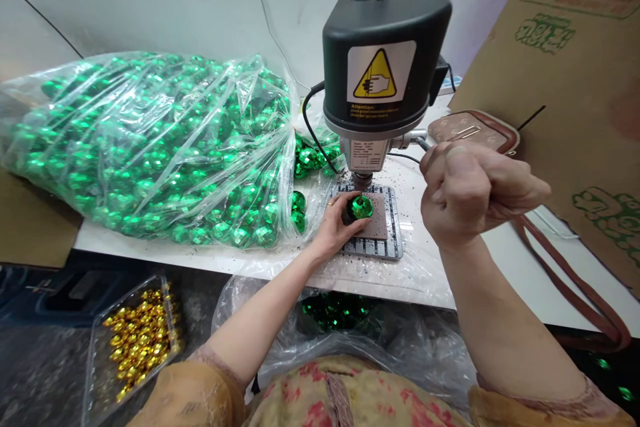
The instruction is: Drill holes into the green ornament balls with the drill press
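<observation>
My left hand curls its thumb and fingers around a shiny green faceted ball. The ball rests on a brown board over the slotted grey base of a small bench drill press. A dark hole or spot shows at the top of the ball, just under the chuck. Raised at the right of the machine, my right hand is closed in a fist around the drill press lever. Most of that lever is hidden by the fingers.
A large clear bag of green balls fills the table's left. Below, an open plastic bag holds more green pieces near my lap. A clear bin of gold balls stands lower left. A pouch and cardboard box are at right.
</observation>
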The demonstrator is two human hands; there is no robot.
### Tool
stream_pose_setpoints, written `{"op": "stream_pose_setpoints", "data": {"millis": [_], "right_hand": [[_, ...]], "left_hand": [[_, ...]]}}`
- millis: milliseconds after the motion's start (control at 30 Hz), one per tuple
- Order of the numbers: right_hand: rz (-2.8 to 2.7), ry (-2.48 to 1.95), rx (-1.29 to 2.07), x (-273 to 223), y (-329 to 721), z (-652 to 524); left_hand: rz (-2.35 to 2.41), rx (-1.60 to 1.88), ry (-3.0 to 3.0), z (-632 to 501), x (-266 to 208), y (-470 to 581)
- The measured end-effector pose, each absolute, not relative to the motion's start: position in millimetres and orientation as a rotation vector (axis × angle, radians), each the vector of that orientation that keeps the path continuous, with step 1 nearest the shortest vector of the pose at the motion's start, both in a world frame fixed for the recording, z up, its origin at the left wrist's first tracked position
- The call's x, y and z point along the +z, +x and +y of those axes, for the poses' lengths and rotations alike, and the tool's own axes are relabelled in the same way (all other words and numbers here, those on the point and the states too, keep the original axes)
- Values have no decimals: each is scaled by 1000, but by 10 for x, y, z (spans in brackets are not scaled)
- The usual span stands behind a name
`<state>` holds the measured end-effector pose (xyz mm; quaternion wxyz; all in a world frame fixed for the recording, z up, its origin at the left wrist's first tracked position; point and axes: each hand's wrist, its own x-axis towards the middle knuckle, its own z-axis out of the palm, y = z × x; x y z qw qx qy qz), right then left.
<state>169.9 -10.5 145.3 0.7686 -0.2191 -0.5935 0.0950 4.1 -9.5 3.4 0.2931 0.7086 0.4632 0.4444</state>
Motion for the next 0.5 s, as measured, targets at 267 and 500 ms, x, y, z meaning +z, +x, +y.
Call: {"op": "stream_pose_setpoints", "data": {"millis": [267, 500], "right_hand": [[-1226, -199, 44, 1374, 1645, 55], [-1273, -253, 37, 1341, 1695, 6]], "left_hand": [[1228, 1176, 1897, -97, 52, 45], [1228, 1174, 1907, -99, 58, 48]]}}
